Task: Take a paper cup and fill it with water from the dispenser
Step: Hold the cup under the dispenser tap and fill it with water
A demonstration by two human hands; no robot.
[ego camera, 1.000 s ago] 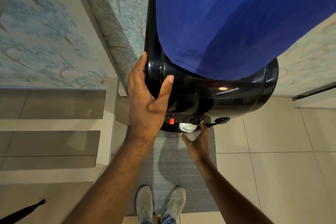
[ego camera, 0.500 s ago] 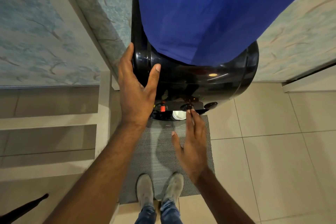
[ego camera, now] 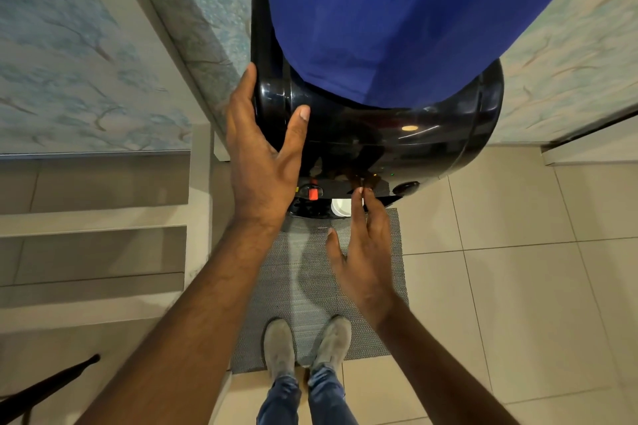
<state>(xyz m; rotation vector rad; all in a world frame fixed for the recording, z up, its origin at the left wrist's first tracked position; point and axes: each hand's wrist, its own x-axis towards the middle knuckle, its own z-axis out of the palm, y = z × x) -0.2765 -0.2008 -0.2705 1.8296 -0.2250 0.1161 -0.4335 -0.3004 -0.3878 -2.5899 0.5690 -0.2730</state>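
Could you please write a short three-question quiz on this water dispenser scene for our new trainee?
1. True or false: the right hand is gripping the paper cup.
2. What does the left hand rest on?
3. The tap with the red tab lies to which side of the cup: A the person's left, B the person's right?

Key: 1 false, its fingers reach the middle tap; 2 the dispenser top; 3 A.

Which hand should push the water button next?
Probably the right hand: its fingertips already reach the middle tap, right above the white paper cup. The left hand is spread on the black dispenser, bracing it.
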